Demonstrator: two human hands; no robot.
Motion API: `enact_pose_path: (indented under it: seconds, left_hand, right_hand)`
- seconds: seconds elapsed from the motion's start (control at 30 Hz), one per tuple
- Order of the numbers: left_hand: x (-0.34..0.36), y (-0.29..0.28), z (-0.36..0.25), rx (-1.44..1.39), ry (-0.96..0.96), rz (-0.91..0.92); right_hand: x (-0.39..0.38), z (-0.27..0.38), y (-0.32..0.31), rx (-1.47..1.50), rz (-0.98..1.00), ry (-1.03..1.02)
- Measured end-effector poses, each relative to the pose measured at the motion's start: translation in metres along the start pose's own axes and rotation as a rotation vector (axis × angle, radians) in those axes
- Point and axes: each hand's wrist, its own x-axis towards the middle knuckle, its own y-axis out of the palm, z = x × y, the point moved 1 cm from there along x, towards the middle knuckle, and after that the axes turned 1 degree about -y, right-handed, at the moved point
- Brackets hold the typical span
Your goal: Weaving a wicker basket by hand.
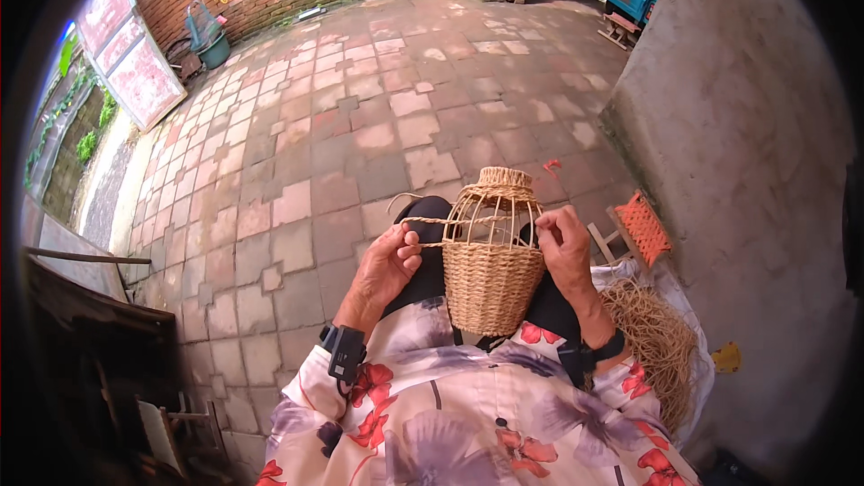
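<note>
Half-woven basket [492, 292] between the knees, cord [432, 220] running off it to the left hand.
Clock centred on basket: dense weave at 6, bare stakes [490, 227] above it, wrapped neck [505, 176] at 12. Left hand [385, 267] at 9, fingers curled in, cord pinched at thumb and fingertips. Right hand [566, 247] at 2, fingers bent, up against the stakes; can't tell if it's gripping anything. Orange woven seat [643, 229] between 2 and 3, fibre heap [650, 342] at 4.
</note>
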Motion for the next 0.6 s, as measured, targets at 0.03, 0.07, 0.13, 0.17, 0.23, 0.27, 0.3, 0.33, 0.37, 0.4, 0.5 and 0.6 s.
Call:
enact_pose_path:
  seconds: [0.03,0.07,0.13,0.17,0.23,0.27,0.3,0.33,0.37,0.4,0.5,0.6]
  left_hand:
    - [0.0,0.002,-0.001,-0.027,-0.009,-0.027]
    - [-0.003,0.001,-0.003,-0.028,-0.006,-0.034]
    - [-0.006,0.007,-0.008,0.406,0.024,0.019]
    - [-0.008,0.013,-0.009,0.402,0.024,0.018]
    - [-0.014,0.026,-0.01,1.245,0.229,-0.078]
    - [-0.013,0.027,-0.008,1.166,0.275,-0.204]
    - [-0.012,0.024,-0.009,1.164,0.277,-0.208]
    - [-0.006,0.014,-0.011,0.833,0.244,-0.391]
    - [-0.001,-0.001,-0.012,0.494,0.206,-0.563]
    - [-0.001,-0.029,-0.015,0.357,0.186,-0.572]
    - [-0.007,-0.031,-0.015,0.419,0.145,-0.524]
    - [-0.007,-0.017,-0.02,0.525,0.158,-0.439]
  right_hand:
    - [-0.001,0.01,-0.002,-0.133,-0.078,-0.16]
    - [-0.004,0.023,-0.003,-0.156,-0.044,-0.208]
    - [-0.009,0.033,0.0,-0.223,0.041,-0.265]
    - [-0.011,0.036,0.001,-0.294,0.121,-0.323]
    - [-0.011,0.039,0.0,-0.277,0.127,-0.306]
    - [-0.008,0.043,-0.002,-0.319,0.155,-0.316]
    - [-0.007,0.045,-0.003,-0.361,0.182,-0.327]
    - [-0.005,0.046,-0.002,-0.364,0.181,-0.331]
    - [-0.003,0.047,0.0,-0.363,0.109,-0.339]
    - [0.001,0.052,0.002,-0.358,0.036,-0.354]
    - [0.013,0.059,0.018,-0.362,-0.017,-0.358]
    - [0.021,0.068,0.039,-0.486,0.048,-0.339]
